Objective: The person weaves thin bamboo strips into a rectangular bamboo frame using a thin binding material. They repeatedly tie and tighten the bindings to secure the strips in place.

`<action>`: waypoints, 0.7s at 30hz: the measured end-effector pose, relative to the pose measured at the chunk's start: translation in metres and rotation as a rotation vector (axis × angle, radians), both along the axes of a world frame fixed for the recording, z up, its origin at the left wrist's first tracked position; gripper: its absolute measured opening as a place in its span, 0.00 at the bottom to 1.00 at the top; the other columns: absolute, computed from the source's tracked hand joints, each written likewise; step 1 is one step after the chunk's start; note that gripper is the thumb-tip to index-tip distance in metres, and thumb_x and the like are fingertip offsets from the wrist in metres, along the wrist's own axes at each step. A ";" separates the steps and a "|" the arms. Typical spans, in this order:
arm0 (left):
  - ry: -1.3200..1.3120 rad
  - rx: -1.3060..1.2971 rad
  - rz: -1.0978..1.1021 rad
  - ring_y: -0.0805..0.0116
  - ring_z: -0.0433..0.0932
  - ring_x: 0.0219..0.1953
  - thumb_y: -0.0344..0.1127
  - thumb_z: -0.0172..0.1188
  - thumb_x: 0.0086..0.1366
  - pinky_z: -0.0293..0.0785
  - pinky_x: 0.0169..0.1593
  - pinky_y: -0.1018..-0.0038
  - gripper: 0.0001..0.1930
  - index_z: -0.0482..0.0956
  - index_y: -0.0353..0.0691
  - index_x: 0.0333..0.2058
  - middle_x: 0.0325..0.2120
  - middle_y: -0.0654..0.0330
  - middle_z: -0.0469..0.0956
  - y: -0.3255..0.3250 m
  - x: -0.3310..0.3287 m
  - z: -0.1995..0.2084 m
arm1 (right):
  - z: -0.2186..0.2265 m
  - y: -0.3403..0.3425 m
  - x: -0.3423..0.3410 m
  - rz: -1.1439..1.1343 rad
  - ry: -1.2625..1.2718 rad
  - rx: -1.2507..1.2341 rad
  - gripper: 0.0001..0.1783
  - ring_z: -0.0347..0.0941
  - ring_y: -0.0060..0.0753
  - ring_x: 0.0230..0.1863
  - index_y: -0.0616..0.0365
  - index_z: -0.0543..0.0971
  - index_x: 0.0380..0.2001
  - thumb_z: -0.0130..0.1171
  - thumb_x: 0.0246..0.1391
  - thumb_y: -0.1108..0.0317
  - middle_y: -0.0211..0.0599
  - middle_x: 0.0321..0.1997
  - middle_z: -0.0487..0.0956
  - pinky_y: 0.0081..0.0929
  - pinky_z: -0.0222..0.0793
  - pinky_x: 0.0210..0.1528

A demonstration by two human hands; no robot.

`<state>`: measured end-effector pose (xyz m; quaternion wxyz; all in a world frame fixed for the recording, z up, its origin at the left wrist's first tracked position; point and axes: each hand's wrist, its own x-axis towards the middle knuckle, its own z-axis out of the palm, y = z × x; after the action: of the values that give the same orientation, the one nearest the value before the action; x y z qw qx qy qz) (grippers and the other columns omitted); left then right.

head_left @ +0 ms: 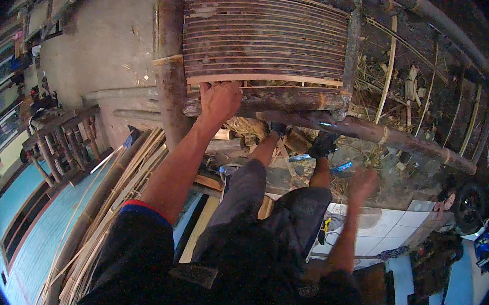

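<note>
My left hand (220, 100) is closed at the left end of a pale bamboo slat (275, 78), the nearest in a row of slats. Those slats (262, 33) lie side by side within a frame of thick dark bamboo poles (171, 86). Below the slat, another pole (285, 100) crosses from left to right. My right hand (363, 184) hangs apart from the frame, to the right of my knees. Motion smears its fingers, and I can make out nothing in it.
To the right, a longer bamboo pole (413, 140) borders a section with few slats. Bamboo scraps (412, 89) litter the ground there. A bundle of long bamboo strips (110, 210) leans at lower left. White floor tiles (388, 220) and a black wheel (470, 203) are at right.
</note>
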<state>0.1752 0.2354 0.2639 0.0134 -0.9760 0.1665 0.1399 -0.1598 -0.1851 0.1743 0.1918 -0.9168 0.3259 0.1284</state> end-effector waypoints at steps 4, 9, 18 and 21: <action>0.059 -0.082 0.045 0.52 0.82 0.41 0.37 0.59 0.63 0.63 0.52 0.46 0.07 0.84 0.46 0.35 0.31 0.55 0.84 -0.005 0.004 0.002 | 0.037 0.207 0.234 0.185 -0.350 0.345 0.32 0.69 0.60 0.55 0.62 0.75 0.49 0.66 0.53 0.45 0.54 0.51 0.75 0.54 0.68 0.54; -0.024 -0.003 0.017 0.55 0.82 0.37 0.37 0.59 0.62 0.63 0.50 0.49 0.06 0.83 0.46 0.30 0.29 0.57 0.84 -0.005 -0.001 0.001 | 0.049 0.265 0.286 0.480 -0.204 0.150 0.28 0.71 0.61 0.50 0.61 0.77 0.45 0.61 0.56 0.45 0.53 0.44 0.78 0.56 0.68 0.52; -0.011 -0.121 0.062 0.57 0.83 0.38 0.35 0.61 0.55 0.64 0.50 0.53 0.04 0.84 0.49 0.30 0.28 0.59 0.84 0.003 -0.005 -0.006 | 0.078 0.266 0.317 -0.065 -0.530 1.277 0.12 0.72 0.40 0.48 0.65 0.79 0.29 0.53 0.62 0.68 0.38 0.41 0.78 0.41 0.69 0.51; 0.015 -0.137 0.079 0.56 0.83 0.36 0.35 0.62 0.56 0.65 0.50 0.54 0.04 0.84 0.49 0.30 0.27 0.59 0.84 -0.001 -0.001 0.002 | 0.073 0.275 0.333 -0.572 -0.634 1.731 0.13 0.69 0.34 0.32 0.59 0.71 0.24 0.50 0.61 0.65 0.31 0.24 0.68 0.38 0.67 0.41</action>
<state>0.1747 0.2347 0.2654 -0.0604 -0.9793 0.1372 0.1361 0.1736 0.0904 0.2472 0.9045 -0.3356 0.2624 0.0191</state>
